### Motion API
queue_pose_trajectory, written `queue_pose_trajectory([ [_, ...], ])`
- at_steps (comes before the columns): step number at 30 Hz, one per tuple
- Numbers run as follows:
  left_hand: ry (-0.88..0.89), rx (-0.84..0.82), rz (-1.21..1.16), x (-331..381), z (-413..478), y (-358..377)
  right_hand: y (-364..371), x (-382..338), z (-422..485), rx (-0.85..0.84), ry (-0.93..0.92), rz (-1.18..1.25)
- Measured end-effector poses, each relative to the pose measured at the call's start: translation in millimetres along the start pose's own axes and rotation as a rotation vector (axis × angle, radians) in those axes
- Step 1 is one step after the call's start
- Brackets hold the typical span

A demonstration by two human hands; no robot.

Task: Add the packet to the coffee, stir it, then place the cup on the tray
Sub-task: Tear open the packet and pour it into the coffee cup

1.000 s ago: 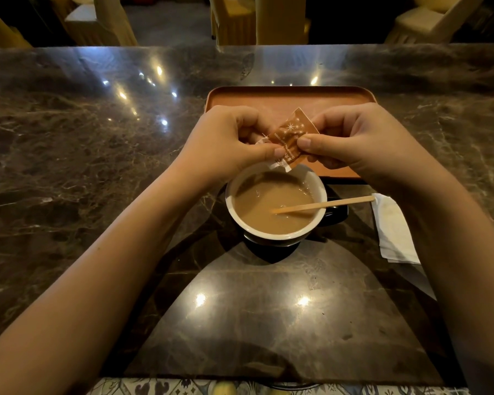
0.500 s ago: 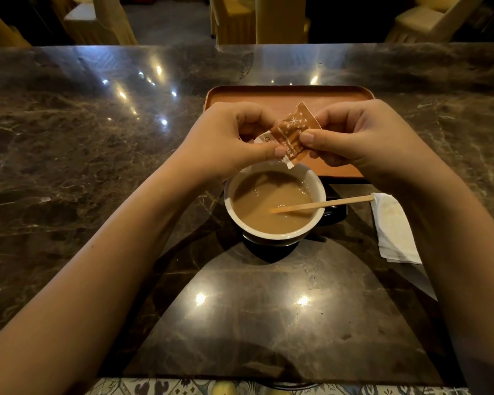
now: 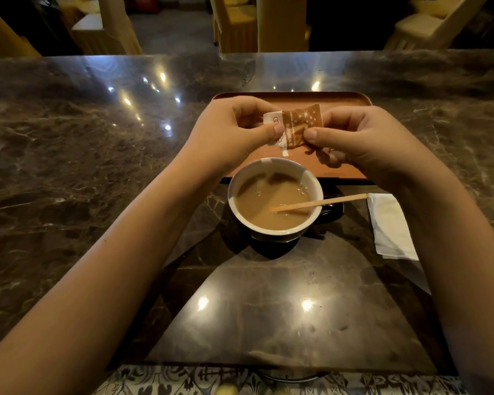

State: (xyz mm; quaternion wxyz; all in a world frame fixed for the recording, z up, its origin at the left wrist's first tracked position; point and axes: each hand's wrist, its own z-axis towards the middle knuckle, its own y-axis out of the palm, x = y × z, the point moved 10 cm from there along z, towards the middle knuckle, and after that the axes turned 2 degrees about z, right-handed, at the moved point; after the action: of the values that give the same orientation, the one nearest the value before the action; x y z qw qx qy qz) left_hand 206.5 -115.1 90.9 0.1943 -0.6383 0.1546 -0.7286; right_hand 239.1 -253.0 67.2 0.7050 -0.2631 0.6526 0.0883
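A small brown packet point(image 3: 300, 125) with white stars is pinched between my left hand point(image 3: 234, 132) and my right hand point(image 3: 360, 141), held above the far rim of the cup. The cup point(image 3: 274, 235), white inside and dark outside, stands on the marble counter and holds milky coffee. A wooden stir stick point(image 3: 322, 203) leans in the coffee, its end pointing right over the rim. An orange-brown tray point(image 3: 291, 97) lies just behind the cup, partly hidden by my hands.
A folded white napkin point(image 3: 391, 226) lies to the right of the cup, under my right forearm. The dark marble counter point(image 3: 97, 166) stretches left and right. Covered chairs point(image 3: 234, 24) stand beyond its far edge.
Both hands have lifted the packet a little, away from the cup, and turned it flatter. The cup and stir stick have not moved.
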Motion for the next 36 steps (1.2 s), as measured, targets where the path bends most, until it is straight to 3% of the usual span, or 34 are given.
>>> queue_pose_trajectory([
  [10, 0.099, -0.113, 0.282, 56, 0, -13, 2, -57, -15, -0.043, -0.145, -0.107],
  [17, 0.053, -0.074, 0.053, 65, -29, -28, 0, -70, -31, 0.034, -0.159, 0.049],
  [22, -0.006, 0.076, -0.103, 49, -55, -32, 18, -63, -43, 0.029, -0.127, 0.154],
  [26, 0.009, 0.182, -0.036, 48, -63, -41, 26, -70, -51, 0.046, -0.167, -0.016],
  [31, 0.031, 0.199, 0.005, 53, -71, -48, 14, -91, -59, 0.205, -0.278, -0.120],
  [36, 0.041, 0.199, -0.029, 51, -77, -52, 28, -98, -61, 0.155, -0.293, -0.125],
])
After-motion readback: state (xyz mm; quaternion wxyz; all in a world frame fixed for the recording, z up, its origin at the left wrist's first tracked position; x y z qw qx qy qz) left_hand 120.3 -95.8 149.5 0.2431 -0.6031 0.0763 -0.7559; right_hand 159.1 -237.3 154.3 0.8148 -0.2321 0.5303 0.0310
